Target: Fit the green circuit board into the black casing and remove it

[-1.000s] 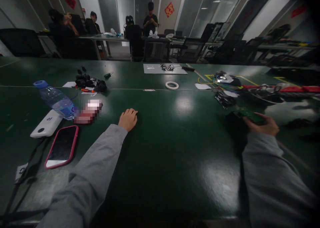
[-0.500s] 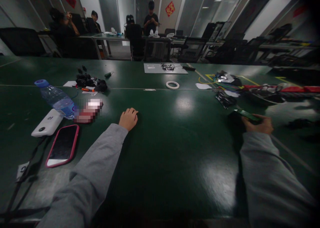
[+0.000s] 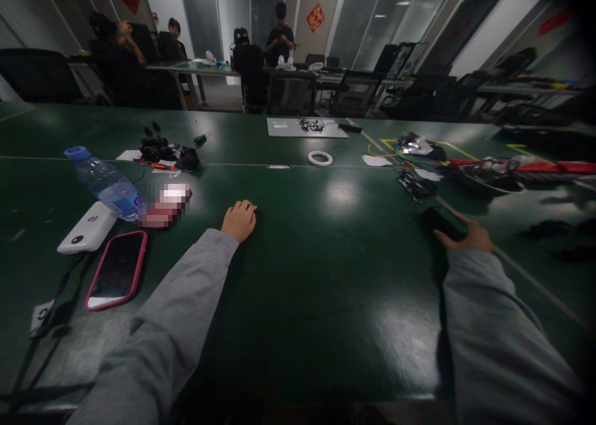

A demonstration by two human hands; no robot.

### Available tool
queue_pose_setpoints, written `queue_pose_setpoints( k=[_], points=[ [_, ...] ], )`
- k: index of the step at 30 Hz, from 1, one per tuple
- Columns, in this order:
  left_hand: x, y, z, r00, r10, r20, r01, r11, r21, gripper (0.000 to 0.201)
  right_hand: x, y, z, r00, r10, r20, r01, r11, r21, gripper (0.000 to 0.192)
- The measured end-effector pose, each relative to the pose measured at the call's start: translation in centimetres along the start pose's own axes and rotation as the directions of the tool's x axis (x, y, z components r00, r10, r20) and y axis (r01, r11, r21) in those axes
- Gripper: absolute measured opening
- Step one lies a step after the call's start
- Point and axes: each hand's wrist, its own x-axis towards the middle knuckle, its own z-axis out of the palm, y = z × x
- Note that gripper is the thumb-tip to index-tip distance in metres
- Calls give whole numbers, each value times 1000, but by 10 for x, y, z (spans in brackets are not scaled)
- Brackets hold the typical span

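Observation:
My left hand rests on the dark green table with its fingers curled under and nothing in it. My right hand lies further right and grips a flat green circuit board, held low over the table top. Both arms wear grey sleeves. Just beyond the board lies a heap of cables and black parts.
At the left lie a water bottle, a white power bank and a pink-cased phone. A tape roll, a grey mat and black parts sit farther back. Red and yellow cables lie right. Several people are at far desks.
My right hand has drawn the green board left and slightly away from me, lowering it toward the table. My left hand has stayed put.

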Motion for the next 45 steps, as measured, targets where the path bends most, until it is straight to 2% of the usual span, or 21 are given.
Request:
queue_pose_setpoints(
  k=[2, 5, 7, 9, 10, 11, 13, 15, 17, 20, 23, 25, 28, 35, 37, 41, 45],
  points=[
    [0, 0, -1, 1000, -3, -4, 3, 1000, -8, 39, -10, -6, -7, 999, 8, 44, -8, 1000, -18, 57],
    [1, -1, 0, 1000, -3, -25, 1, 997, -74, 40, -17, -17, -10, 998, 13, 60, -12, 1000, -14, 54],
    [3, -1, 3, 998, 3, -65, -16, 980, -197, 41, -21, -35, -5, 998, -43, 48, 42, 999, 20, 55],
    [5, 3, 9, 994, -26, -109, -21, 912, -409, 41, -31, -66, 6, 990, -137, 29, 134, 988, 82, 54],
    [6, 7, 12, 992, -68, -111, -3, 842, -540, 40, -39, -86, 14, 981, -193, 19, 189, 974, 126, 52],
    [7, 12, 15, 990, -115, -80, 30, 731, -682, 41, -50, -108, 23, 968, -251, 8, 246, 952, 182, 51],
    [6, 27, 20, 988, -145, 43, 104, 440, -892, 53, -77, -156, 44, 931, -363, -22, 351, 880, 319, 52],
    [5, 44, 22, 978, -111, 174, 194, 197, -961, 71, -110, -204, 62, 894, -443, -65, 418, 776, 472, 58],
    [3, 58, 22, 968, -121, 221, 224, 13, -974, 83, -142, -245, 75, 875, -482, -55, 420, 695, 584, 60],
    [2, 69, 19, 948, -227, 224, 186, -176, -967, 81, -176, -282, 82, 849, -528, -3, 400, 639, 657, 52],
    [2, 69, 14, 902, -299, 312, 221, -301, -927, 67, -189, -292, 79, 811, -585, 17, 420, 601, 680, 46],
    [3, 67, 11, 878, -302, 371, 261, -348, -900, 60, -188, -290, 77, 784, -621, 28, 439, 585, 683, 45],
    [3, 65, 9, 867, -294, 403, 283, -375, -882, 57, -185, -287, 75, 759, -649, 42, 456, 577, 678, 43],
    [5, 65, 10, 835, -350, 425, 315, -331, -890, 53, -183, -291, 68, 704, -703, 95, 444, 540, 715, 41],
    [5, 65, 11, 840, -359, 408, 311, -297, -903, 55, -183, -293, 65, 704, -701, 111, 429, 545, 720, 41],
    [6, 62, 16, 877, -349, 330, 262, -228, -938, 57, -186, -293, 63, 711, -688, 142, 418, 576, 702, 44],
    [7, 58, 19, 904, -317, 287, 235, -194, -952, 57, -189, -292, 67, 718, -683, 131, 426, 581, 694, 48]
  ],
)
